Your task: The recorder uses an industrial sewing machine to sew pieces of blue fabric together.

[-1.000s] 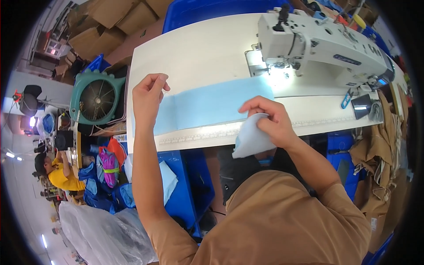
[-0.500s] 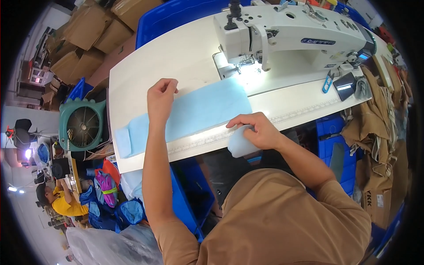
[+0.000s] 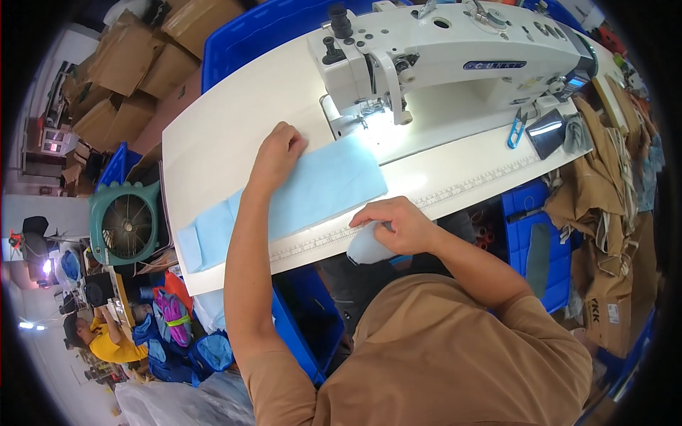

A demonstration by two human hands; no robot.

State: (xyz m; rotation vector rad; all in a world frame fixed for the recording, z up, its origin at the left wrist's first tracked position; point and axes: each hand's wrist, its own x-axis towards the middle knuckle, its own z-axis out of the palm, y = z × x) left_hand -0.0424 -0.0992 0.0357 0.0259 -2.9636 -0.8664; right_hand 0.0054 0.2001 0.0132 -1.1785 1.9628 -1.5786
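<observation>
A long light-blue fabric strip (image 3: 323, 181) lies on the white sewing table, its right end close under the lit needle area of a white sewing machine (image 3: 469, 67). Its left end has a folded flap. At the strip's far edge is my left hand (image 3: 278, 160), fingers curled together; whatever they may pinch is hidden. My right hand (image 3: 403, 226) is closed on a pale blue fabric piece (image 3: 369, 245) with a rounded edge, just off the table's near edge.
A printed ruler scale (image 3: 455, 190) runs along the near edge of the white table (image 3: 213, 135). Blue thread snips (image 3: 517, 130) and a dark phone (image 3: 547, 133) lie at the right. A green fan (image 3: 126, 224) stands left; brown cloth (image 3: 593, 184) hangs at the right.
My left hand has shifted right along the strip's far edge. My right hand still holds the pale blue piece. The whole view has moved slightly, while the strip keeps its place by the machine.
</observation>
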